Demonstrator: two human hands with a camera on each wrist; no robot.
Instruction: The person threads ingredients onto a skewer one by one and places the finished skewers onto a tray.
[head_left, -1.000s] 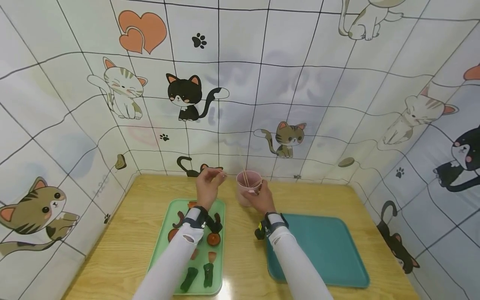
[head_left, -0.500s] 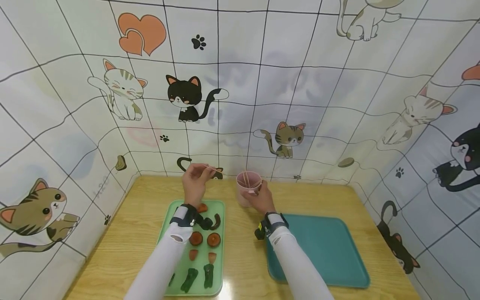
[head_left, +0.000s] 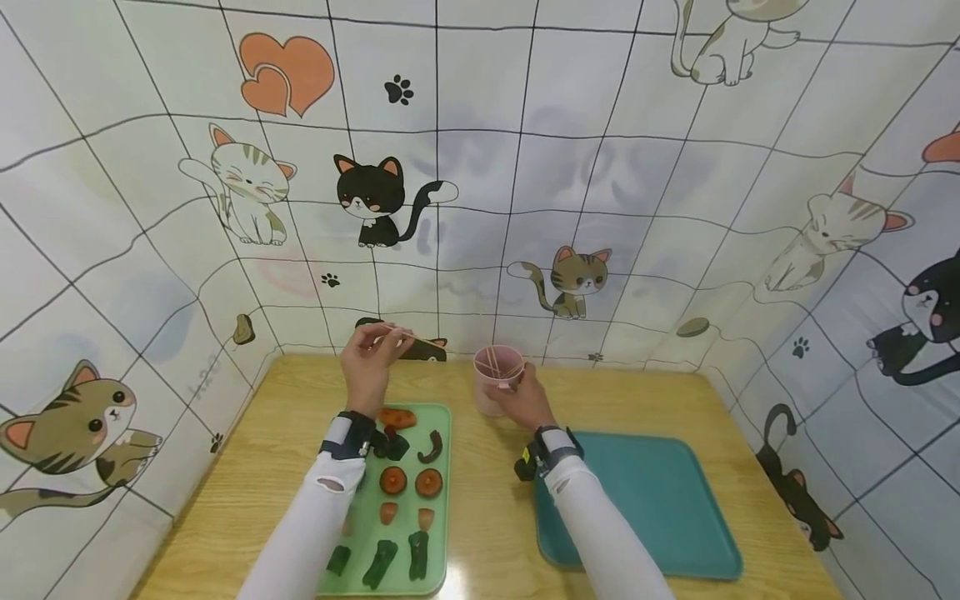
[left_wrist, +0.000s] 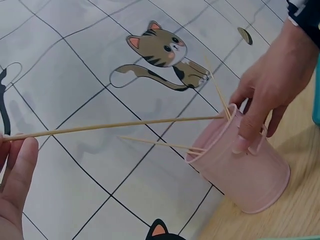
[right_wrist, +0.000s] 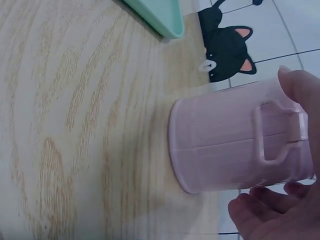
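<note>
In the head view, my left hand (head_left: 366, 365) pinches a thin wooden skewer (left_wrist: 125, 124) between thumb and fingers, up and left of a pink cup (head_left: 489, 402). The skewer points toward the cup; in the left wrist view its far end overlaps the cup's rim, and I cannot tell whether they touch. My right hand (head_left: 527, 402) grips the cup around its side near the rim, by the handle (right_wrist: 260, 135). Upright on the table, the cup holds several more skewers (left_wrist: 220, 95) leaning out at different angles.
A light green tray (head_left: 437, 414) on the left bears rows of food pieces: mushroom caps (head_left: 428, 482), green pieces (head_left: 418, 556), orange bits (head_left: 426, 518) and a dark curved piece (head_left: 431, 447). A teal tray (head_left: 645, 508) lies at right. A cat-print wall covering (head_left: 480, 208) rises behind the table.
My left hand has moved left, away from the cup, carrying the skewer, whose length now shows. The right hand keeps its grip on the cup. More of the green tray is uncovered.
</note>
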